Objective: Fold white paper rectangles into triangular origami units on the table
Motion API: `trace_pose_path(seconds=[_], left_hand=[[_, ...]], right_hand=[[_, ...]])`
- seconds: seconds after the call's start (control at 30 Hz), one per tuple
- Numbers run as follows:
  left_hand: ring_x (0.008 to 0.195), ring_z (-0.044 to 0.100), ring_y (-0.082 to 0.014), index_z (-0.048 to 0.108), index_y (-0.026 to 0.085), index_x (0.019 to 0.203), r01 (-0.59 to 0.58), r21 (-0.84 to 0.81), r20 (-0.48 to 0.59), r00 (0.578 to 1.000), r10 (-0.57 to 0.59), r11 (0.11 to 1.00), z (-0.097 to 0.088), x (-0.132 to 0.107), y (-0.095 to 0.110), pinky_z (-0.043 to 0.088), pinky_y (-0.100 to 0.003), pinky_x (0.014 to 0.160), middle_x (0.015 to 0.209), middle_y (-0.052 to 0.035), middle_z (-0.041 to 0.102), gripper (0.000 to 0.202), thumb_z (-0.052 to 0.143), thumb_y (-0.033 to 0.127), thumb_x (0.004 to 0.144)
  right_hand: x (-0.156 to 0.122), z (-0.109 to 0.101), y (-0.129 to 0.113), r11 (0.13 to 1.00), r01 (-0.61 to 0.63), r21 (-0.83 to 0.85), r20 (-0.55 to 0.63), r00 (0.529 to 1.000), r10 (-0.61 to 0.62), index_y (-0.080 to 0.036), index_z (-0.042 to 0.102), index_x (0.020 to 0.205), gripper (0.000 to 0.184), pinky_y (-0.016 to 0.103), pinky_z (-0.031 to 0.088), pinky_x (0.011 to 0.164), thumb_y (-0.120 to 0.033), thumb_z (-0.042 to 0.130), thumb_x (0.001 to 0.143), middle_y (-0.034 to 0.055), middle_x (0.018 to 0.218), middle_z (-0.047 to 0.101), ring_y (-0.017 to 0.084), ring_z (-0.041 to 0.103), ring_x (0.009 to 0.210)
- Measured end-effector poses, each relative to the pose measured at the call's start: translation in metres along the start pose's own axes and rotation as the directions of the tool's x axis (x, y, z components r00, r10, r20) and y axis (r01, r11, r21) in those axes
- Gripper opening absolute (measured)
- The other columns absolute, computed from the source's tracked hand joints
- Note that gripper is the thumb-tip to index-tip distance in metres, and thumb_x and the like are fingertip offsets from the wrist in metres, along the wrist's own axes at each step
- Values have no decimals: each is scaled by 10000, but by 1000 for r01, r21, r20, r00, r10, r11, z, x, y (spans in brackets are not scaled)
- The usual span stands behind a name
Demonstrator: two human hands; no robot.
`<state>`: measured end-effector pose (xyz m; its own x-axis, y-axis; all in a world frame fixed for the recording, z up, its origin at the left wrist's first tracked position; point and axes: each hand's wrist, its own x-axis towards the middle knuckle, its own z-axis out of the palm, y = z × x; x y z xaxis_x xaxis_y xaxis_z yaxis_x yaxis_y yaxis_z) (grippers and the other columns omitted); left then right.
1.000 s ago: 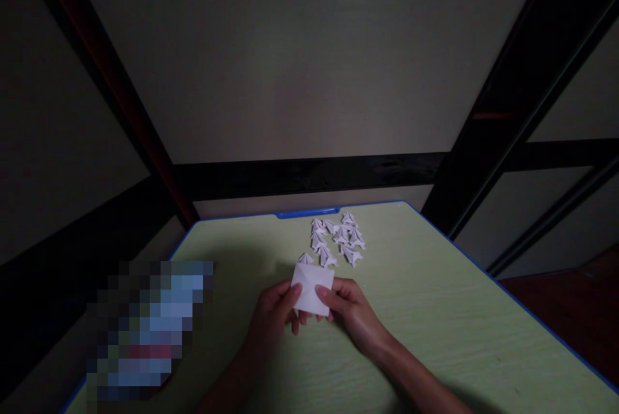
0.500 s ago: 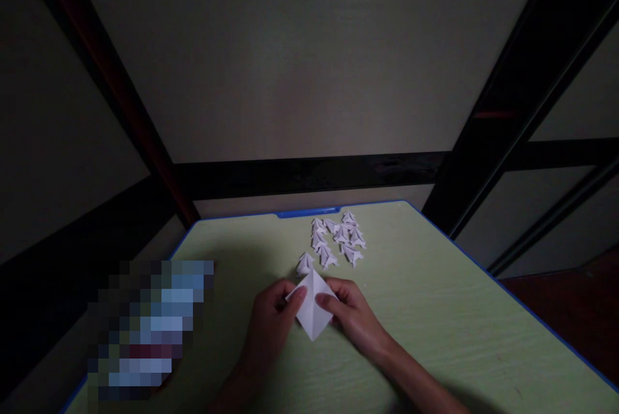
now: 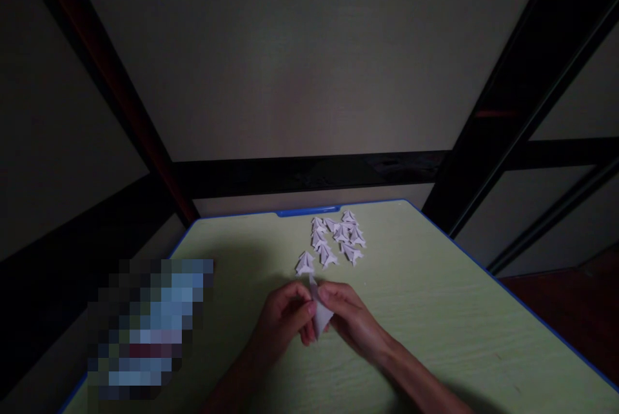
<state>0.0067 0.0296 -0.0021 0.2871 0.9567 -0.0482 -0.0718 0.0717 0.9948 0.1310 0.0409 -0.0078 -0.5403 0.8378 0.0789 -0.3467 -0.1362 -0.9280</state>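
Both hands meet over the middle of a pale green table [image 3: 435, 311]. Between them is a small white sheet of paper [image 3: 320, 317], now folded narrow and standing on edge. My left hand [image 3: 285, 318] pinches its left side with fingers curled. Pressed together on its right side and top are the fingers of my right hand [image 3: 349, 315]. Just beyond the hands lies one folded white paper figure [image 3: 305, 263]. Farther back sits a cluster of several similar folded paper figures [image 3: 339, 237].
The table has a blue rim [image 3: 304, 212] and stands against a light wall with dark wooden beams [image 3: 309, 172]. A blurred-out patch [image 3: 149, 327] covers the table's left front corner. Dark floor shows at the far right.
The paper went from a flat square to a diamond to a narrow fold closed between my hands. Both hands drew closer together and slightly toward me.
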Motion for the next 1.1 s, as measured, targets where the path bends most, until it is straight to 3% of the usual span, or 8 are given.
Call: trace_pose_path(seconds=[0.37,0.53,0.73,0.9,1.1], left_hand=[[341,439,-71,424,160,567,20,-17,44,999,-19,1000,0,-1,2,350,-192,359,463,1,549,283,520,421,620],[431,435,-63,347,183,568,-48,36,2,999,48,998,0,-3,-5,322,-152,373,505,47,475,281,610,281,555],[469,425,-75,426,169,642,-110,75,-38,993,113,991,0,-3,-3,359,-162,388,561,34,445,115,490,265,645],[453,429,-78,495,157,620,-119,232,-228,958,173,965,-2,0,0,367,-174,419,542,34,463,86,464,218,671],[421,392,-85,505,157,599,-38,344,-527,819,227,938,-11,2,7,316,-181,400,491,49,453,118,512,266,642]], right_hand=[[-1,0,2,998,-33,57,63,998,30,-114,506,566,330,216,268,452,-369,410,751,7,474,500,106,479,456],[-1,-1,0,999,-14,-45,-33,999,12,-124,494,561,179,207,283,484,-262,507,674,-25,502,450,81,400,471],[0,-2,-4,985,44,-169,-81,995,-58,-140,456,553,159,208,301,503,-246,527,648,-27,517,437,89,396,502],[1,-6,-3,929,63,-365,-248,955,-162,-153,413,544,241,198,253,463,-312,487,708,-42,515,346,77,319,495],[4,-12,-4,907,51,-417,-394,889,-232,-157,399,541,268,196,234,429,-352,492,701,-50,494,329,71,295,469]])
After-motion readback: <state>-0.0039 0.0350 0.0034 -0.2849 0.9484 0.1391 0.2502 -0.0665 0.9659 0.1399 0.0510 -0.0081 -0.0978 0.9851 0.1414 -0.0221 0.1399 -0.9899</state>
